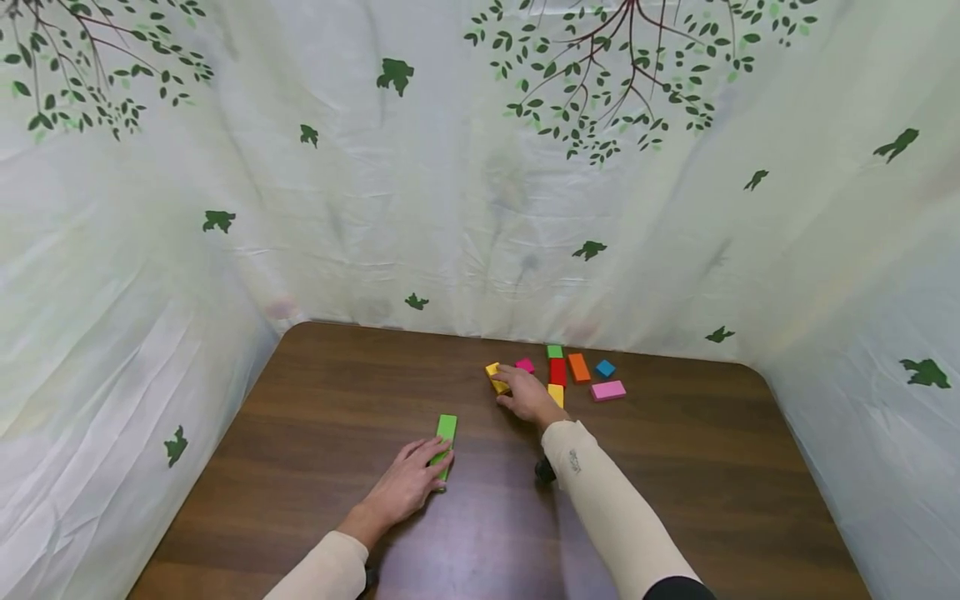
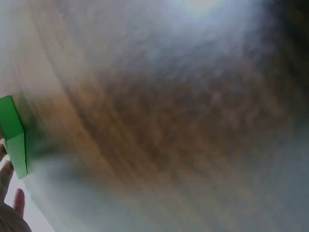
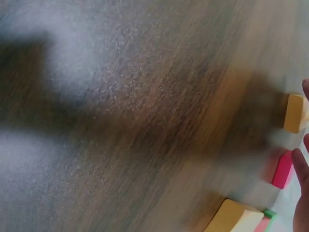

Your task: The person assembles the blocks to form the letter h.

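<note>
My left hand [image 1: 408,483] rests its fingers across a long light green block [image 1: 447,427] lying on the table. In the left wrist view, fingertips [image 2: 7,169] touch the lower side of that green block [image 2: 17,147]. Farther forward, my right hand [image 1: 528,396] reaches over a yellow block [image 1: 492,370], its fingers spread about it. The right wrist view has this yellow block [image 3: 293,113] between two separated fingertips. A magenta block [image 1: 525,365] lies just beyond the right hand, and another finger [image 3: 299,164] overlaps the magenta block [image 3: 282,170] in the wrist view.
Right of the right hand, a green block [image 1: 554,352], a red block [image 1: 558,371] and a second yellow block [image 1: 556,394] form a line. Beside them lie an orange block [image 1: 578,367], a blue block [image 1: 605,368] and a pink block [image 1: 608,391]. A leaf-patterned curtain [image 1: 450,208] surrounds the wooden table [image 1: 337,400].
</note>
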A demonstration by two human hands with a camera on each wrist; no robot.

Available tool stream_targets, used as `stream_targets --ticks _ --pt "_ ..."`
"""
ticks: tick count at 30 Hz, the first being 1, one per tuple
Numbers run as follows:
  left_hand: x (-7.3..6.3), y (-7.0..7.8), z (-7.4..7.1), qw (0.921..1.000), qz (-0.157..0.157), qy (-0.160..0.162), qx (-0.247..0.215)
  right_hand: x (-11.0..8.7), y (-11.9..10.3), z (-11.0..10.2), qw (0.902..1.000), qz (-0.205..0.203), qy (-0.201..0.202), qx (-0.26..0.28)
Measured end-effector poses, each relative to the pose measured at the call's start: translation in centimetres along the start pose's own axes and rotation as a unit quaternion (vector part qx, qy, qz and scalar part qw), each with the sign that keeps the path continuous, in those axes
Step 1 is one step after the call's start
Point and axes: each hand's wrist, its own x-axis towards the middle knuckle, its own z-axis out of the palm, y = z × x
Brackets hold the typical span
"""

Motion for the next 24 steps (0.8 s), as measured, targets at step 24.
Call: stream_targets --ticks 24 --pt "0.44 -0.28 -0.92 0.993 0.001 -0.117 0.015 0.57 0.23 0.62 0.9989 -0.02 -0.016 -0.039"
